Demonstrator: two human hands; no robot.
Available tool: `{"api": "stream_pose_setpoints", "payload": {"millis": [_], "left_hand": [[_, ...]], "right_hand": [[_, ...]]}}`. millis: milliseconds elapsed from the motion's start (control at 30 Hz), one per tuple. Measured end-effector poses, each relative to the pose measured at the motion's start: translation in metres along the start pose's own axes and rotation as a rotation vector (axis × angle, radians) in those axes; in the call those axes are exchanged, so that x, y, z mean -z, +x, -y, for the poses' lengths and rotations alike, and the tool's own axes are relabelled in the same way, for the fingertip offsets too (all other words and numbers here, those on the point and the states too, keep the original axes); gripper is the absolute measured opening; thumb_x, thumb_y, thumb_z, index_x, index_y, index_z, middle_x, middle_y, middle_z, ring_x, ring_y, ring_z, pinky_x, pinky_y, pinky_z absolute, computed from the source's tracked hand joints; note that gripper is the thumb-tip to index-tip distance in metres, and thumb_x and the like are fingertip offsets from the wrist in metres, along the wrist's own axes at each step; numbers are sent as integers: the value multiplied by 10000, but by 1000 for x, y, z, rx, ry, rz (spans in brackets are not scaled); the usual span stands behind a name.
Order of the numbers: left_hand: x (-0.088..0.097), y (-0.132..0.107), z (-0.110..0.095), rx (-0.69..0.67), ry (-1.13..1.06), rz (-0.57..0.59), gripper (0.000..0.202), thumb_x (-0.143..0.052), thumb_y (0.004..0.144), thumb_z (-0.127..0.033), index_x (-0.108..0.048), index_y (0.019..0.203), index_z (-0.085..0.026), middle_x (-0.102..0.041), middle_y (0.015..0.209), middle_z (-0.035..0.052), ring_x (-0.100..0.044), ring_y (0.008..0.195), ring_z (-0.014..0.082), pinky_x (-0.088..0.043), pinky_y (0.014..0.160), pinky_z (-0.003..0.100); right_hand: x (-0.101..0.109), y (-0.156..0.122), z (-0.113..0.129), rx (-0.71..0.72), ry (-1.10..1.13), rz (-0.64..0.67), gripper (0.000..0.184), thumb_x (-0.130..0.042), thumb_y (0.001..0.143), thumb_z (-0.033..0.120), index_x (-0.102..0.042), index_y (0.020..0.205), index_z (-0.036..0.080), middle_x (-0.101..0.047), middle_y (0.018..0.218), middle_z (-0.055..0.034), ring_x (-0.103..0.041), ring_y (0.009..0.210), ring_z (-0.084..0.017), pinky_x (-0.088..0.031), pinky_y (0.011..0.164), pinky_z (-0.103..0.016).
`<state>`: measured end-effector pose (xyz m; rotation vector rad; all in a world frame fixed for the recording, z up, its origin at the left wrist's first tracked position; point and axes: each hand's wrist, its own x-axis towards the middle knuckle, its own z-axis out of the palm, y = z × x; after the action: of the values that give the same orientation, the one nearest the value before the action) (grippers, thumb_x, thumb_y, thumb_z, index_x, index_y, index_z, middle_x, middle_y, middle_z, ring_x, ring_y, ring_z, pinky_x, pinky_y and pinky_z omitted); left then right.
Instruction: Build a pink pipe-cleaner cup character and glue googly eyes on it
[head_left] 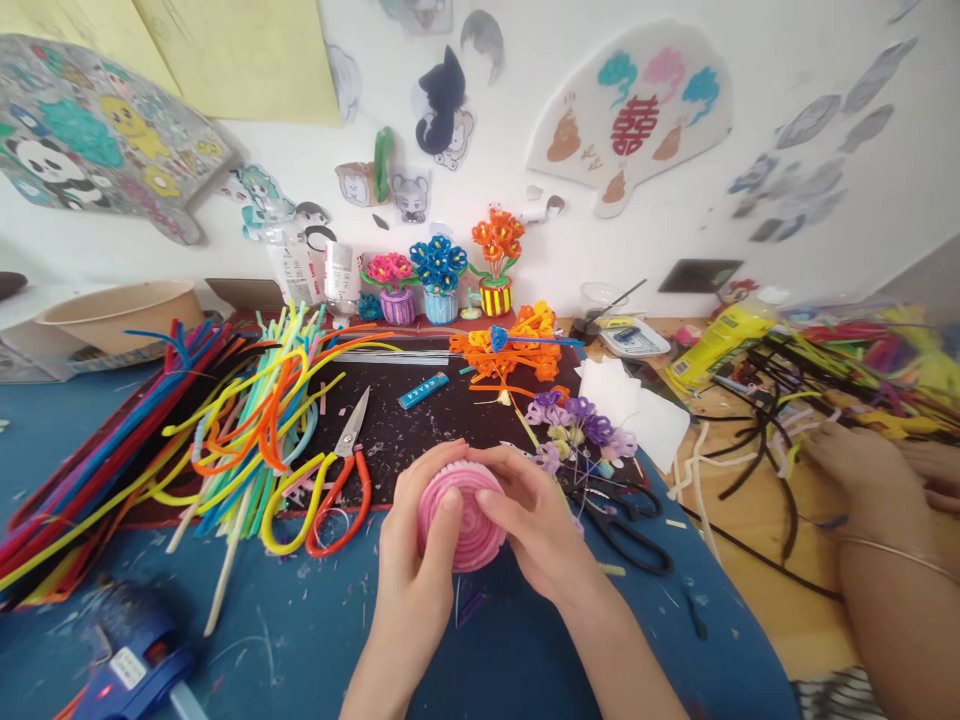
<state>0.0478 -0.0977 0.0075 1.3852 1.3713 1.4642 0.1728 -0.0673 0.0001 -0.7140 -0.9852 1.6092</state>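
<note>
One round, ridged pink coil

room — blue surface between glue gun and left hand | obstacle beyond — red-yellow scissors

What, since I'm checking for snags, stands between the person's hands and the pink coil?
Nothing visible: the left hand and right hand already hold the pink coil, both thumbs on its face. The red-yellow scissors lie off to the left, not between.
</note>
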Motion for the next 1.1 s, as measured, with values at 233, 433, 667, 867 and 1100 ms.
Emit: {"api": "stream_pose_setpoints", "payload": {"millis": [233,433,667,867,1100], "left_hand": [[1,2,0,-5,-11,-14,275,-501,935,-353,-685,1093,-223,-678,1194,52,-597,1136,222,-445,1003,347],[-1,4,0,150,-127,-32,318,-499,929,-390,-691,1106,-207,-683,1208,59,-594,1166,236,-415,1048,362],[-4,7,-6,384,-450,-130,489,-413,941,-543,-658,1216,-221,-627,1333,68,-528,1281,250,-382,1104,387],[-3,13,-11,322,-413,-92,462,-532,882,-522,-656,1207,-218,-619,1340,89,-516,1294,265,-369,1111,400],[-1,8,-15,334,-484,-48,442,-487,904,-418,-594,1270,-193,-621,1334,101,-542,1268,252,-403,1085,406]], "right_hand": [[-2,1,-2,-2,26,-2,248,-816,722,280,-708,939,228,-685,961,-11,-634,923,-155,-504,817,-251],[-1,2,-4,-2,-51,-24,206,-780,778,357,-706,933,244,-678,900,1,-643,885,-150,-505,789,-250],[4,-1,-3,75,-381,223,773,-864,651,409,-527,1340,305,-432,1487,-67,-410,1367,-290,-370,1110,-418],[-6,2,-2,282,-613,145,692,-869,617,241,-565,1239,271,-620,1247,-56,-598,1135,-254,-467,982,-380],[1,7,-10,299,-542,63,638,-878,589,369,-616,1154,235,-674,1119,-66,-628,1031,-270,-483,913,-387]]}}
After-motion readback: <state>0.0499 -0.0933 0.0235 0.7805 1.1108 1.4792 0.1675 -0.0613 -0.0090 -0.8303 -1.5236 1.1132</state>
